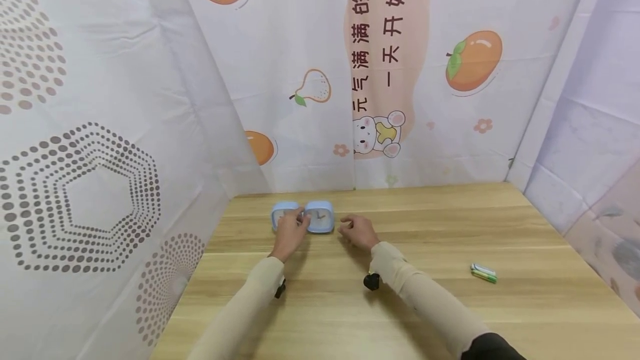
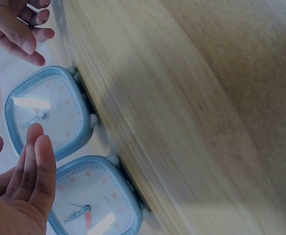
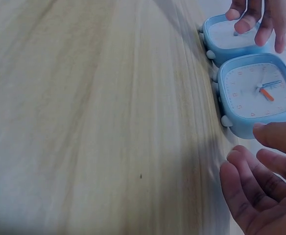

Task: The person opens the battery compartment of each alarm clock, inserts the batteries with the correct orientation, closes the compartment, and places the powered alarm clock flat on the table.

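Two light-blue alarm clocks side by side near the table's (image 1: 425,221) far edge, toward its back-left corner: left clock (image 2: 96,193), right clock (image 1: 320,218). Both upright on white feet (image 3: 226,121), probably so the dials face the person. Left hand (image 1: 291,232): fingers extended, no grip, in front of where the clocks meet. Right hand (image 1: 359,230): loosely bent, thumb apart, holding nothing, just off the right clock's outer side. So the right clock sits between the two hands; can't tell if fingertips touch. Green stick (image 1: 483,276) and white stick (image 1: 483,269) lie together toward the table's right edge. Text: orange-red numerals on dials, no brand legible. Curtain (image 1: 310,26) reads 元气满满的 / 一天开始, last character cut off.
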Motion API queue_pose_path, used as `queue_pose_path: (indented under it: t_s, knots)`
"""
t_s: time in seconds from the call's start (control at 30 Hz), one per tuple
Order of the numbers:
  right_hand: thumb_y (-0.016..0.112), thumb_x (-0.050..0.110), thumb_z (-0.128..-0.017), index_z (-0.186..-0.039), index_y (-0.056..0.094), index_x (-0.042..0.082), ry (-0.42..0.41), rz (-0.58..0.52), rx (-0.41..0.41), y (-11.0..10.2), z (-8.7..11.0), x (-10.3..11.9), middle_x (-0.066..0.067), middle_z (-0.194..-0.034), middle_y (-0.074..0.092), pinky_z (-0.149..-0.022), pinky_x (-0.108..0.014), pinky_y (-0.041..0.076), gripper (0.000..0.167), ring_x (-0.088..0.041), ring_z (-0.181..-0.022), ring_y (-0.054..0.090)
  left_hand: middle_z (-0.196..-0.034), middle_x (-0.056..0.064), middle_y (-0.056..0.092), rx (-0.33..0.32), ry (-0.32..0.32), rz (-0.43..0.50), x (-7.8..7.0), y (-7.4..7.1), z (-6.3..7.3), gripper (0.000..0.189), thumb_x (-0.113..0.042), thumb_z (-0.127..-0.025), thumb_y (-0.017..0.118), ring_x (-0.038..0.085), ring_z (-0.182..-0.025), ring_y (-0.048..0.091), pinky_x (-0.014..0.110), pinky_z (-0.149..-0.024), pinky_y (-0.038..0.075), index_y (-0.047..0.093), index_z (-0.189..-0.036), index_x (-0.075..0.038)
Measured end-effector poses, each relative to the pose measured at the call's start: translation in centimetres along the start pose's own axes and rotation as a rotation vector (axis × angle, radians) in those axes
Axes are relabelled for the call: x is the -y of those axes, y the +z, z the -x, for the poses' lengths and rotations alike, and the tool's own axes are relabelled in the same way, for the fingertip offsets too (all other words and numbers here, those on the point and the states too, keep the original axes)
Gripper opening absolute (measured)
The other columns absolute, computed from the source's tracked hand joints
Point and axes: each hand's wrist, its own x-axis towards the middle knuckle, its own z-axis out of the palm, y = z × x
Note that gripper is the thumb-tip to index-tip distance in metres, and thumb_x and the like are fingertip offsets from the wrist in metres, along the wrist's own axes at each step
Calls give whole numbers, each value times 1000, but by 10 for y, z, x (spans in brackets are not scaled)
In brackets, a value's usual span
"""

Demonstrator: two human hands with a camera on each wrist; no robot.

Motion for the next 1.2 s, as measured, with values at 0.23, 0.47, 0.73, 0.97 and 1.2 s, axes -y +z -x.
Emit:
queue_pose_path:
  t_s: [0.23, 0.47, 0.73, 0.97, 1.2]
  knots:
    - [72, 16, -98, -144, 55, -2, 16, -6, 30, 15, -9, -1, -8, -78, 67, -52, -30, 54, 53, -16, -57, 59, -84, 8, 73, 13, -3, -11, 1, 3, 0, 37, -13, -99, 67, 17, -68, 64, 57, -90, 52, 65, -127, 12]
    - [75, 16, -95, -136, 62, 0, 24, -41, -19, 21, -13, -5, -9, -85, 71, -52, -32, 54, 46, -16, -61, 61, -88, 9, 74, 25, -60, -25, -2, 3, 1, 34, -15, -98, 69, 23, -76, 68, 59, -98, 47, 68, -124, 7]
    - [78, 11, -93, -125, 65, -4, -8, -103, -34, 20, -16, -7, -17, -112, 73, -56, -31, 55, 38, -17, -71, 66, -100, 15, 71, -5, -46, -68, -1, 2, 1, 20, -15, -97, 72, 33, -93, 67, 47, -82, 55, 70, -107, 1]
    - [77, 8, -92, -130, 64, -6, -17, -64, -12, 19, -16, -5, -20, -121, 71, -84, -38, 59, 42, -31, -105, 70, -102, 17, 73, -4, -10, -51, 2, 1, 4, 19, -7, -94, 74, 29, -87, 72, 42, -78, 60, 71, -109, 5]
    - [75, 6, -94, -136, 62, -4, -40, -58, 6, 18, -12, -3, -19, -123, 70, -76, -35, 59, 45, -33, -111, 68, -98, 19, 72, -23, 33, -87, 3, 2, 4, 23, -4, -92, 76, 32, -89, 71, 46, -81, 58, 72, -111, 8]
